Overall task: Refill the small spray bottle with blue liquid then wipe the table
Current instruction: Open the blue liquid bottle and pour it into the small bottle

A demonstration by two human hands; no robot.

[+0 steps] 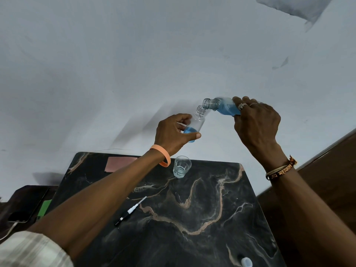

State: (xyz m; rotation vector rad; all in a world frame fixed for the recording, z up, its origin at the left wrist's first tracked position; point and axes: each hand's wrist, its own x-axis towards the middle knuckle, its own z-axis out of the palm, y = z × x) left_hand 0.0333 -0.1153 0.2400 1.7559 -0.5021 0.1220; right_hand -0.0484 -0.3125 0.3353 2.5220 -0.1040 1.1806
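Observation:
My left hand (pixel 171 134) grips a small clear bottle (pixel 196 122), uncapped and tilted, with a little blue liquid at its bottom. My right hand (pixel 257 122) holds a larger clear bottle (pixel 221 106) of blue liquid, tipped nearly sideways. Its open mouth is right beside the small bottle's neck. Both bottles are held in the air above the far edge of the black marble table (pixel 192 218). The spray head with its dip tube (pixel 131 211) lies on the table near my left forearm. A pink cloth (pixel 119 163) lies flat at the table's far left corner.
A glass (pixel 181 166) with a little clear liquid stands near the table's far edge. A white cap (pixel 246 262) sits at the near edge. A phone (pixel 28 207) and a green item (pixel 44 208) lie on a dark surface to the left. A wooden board (pixel 327 170) is on the right.

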